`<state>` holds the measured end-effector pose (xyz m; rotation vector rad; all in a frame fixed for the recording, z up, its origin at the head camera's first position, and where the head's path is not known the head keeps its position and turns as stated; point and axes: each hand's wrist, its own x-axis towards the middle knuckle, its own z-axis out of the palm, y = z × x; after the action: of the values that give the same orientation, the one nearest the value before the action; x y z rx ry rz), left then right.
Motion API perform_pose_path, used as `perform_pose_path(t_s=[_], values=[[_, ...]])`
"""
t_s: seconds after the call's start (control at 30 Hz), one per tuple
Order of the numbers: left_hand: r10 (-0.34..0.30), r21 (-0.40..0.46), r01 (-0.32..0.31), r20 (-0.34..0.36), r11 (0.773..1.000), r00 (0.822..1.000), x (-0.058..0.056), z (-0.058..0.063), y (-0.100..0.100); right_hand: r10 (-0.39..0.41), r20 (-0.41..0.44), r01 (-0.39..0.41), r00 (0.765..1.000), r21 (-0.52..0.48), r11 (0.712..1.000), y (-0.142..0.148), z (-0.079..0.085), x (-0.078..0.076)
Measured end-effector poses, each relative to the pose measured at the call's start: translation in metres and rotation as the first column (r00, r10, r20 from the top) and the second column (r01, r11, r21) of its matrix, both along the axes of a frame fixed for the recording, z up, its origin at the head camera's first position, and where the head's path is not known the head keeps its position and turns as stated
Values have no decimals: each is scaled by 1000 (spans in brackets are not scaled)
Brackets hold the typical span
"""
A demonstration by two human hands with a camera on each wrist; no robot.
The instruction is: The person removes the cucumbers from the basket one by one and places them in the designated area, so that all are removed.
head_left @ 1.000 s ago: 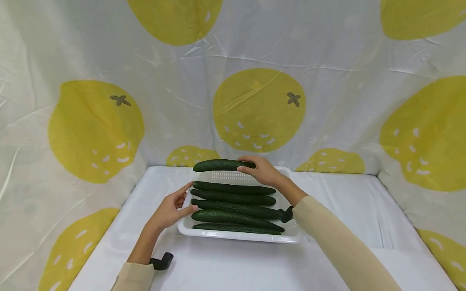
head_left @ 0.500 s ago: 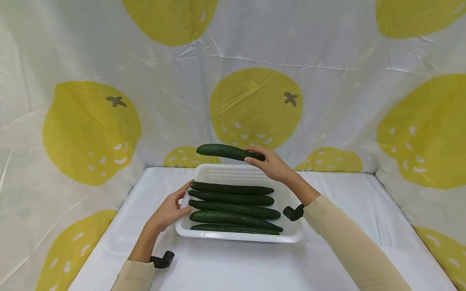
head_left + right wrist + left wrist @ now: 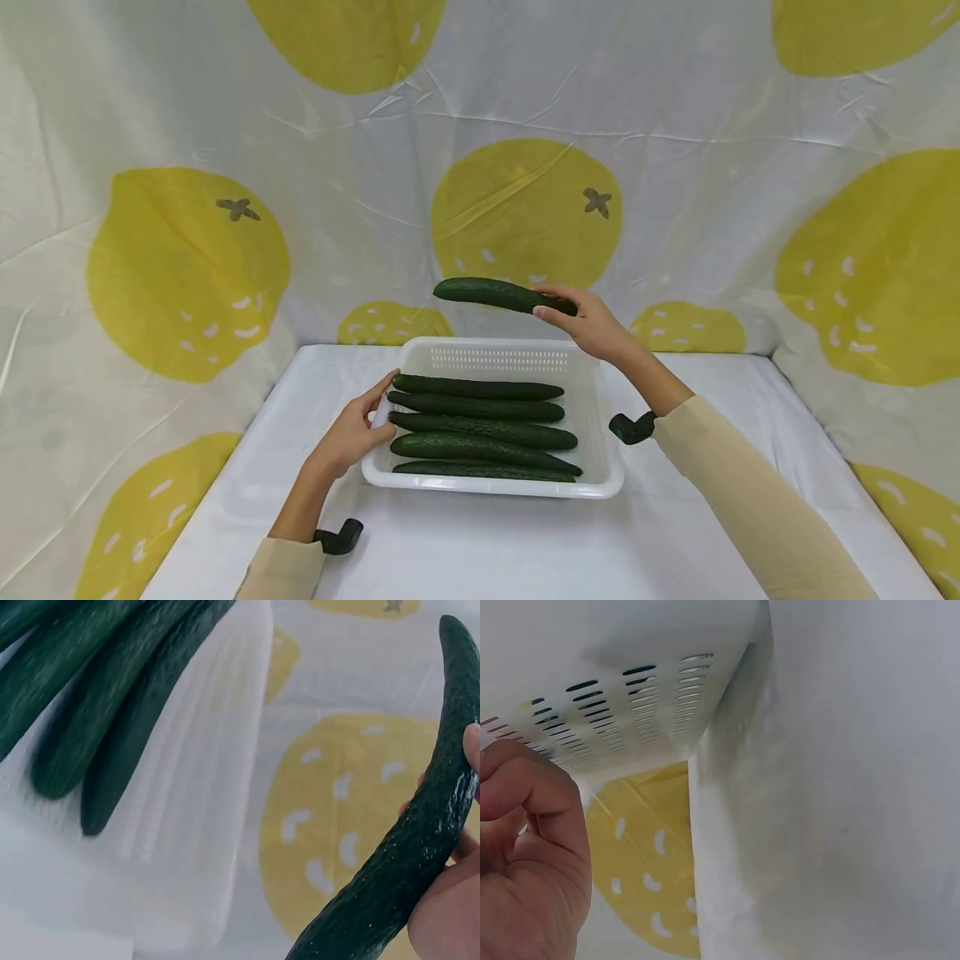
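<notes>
Above the far edge of a white plastic basket [image 3: 498, 488], my right hand [image 3: 594, 327] grips a dark green cucumber [image 3: 483, 292] near its right end, thumb in front and fingers behind. The right wrist view shows this cucumber [image 3: 416, 844] slightly curved, with the hand [image 3: 448, 915] around it. Several more cucumbers [image 3: 480, 408] lie side by side across the basket. My left hand [image 3: 348, 435] holds the basket's left rim, thumb on top. In the left wrist view, its curled fingers [image 3: 551, 780] are at the slotted basket wall [image 3: 652, 645].
The basket stands on a white-covered table [image 3: 480, 550]. Behind and at both sides hangs a white cloth printed with yellow lemons [image 3: 525, 212]. Black wrist-worn pieces [image 3: 632, 427] stick out near both sleeves.
My right hand has lifted the cucumber up from over the basket and moved it to the right. My left hand stays at the basket's left rim, its thumb drawn back slightly.
</notes>
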<state>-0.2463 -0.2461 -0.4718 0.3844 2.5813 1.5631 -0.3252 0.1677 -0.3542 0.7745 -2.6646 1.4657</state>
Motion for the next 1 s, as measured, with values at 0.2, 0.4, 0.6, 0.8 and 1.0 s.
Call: perform_pose_path(t_s=[0.2, 0.4, 0.6, 0.8, 1.0], values=[[20, -13, -20, 24, 1000, 1000, 1, 3, 1, -35, -22, 37, 999, 69, 997, 43, -13, 5], [6, 0, -6, 25, 1000, 1000, 1, 3, 1, -84, 1, 83, 997, 130, 988, 90, -31, 15], [-14, 22, 14, 26, 1000, 1000, 0, 3, 0, -128, -9, 127, 992, 198, 972, 136, -45, 28], [-29, 33, 29, 25, 999, 999, -2, 1, 0, -183, -8, 178, 983, 265, 948, 182, -57, 40], [-38, 60, 35, 49, 998, 998, -2, -2, -1, -211, 0, 201, 977, 309, 930, 218, -73, 51]])
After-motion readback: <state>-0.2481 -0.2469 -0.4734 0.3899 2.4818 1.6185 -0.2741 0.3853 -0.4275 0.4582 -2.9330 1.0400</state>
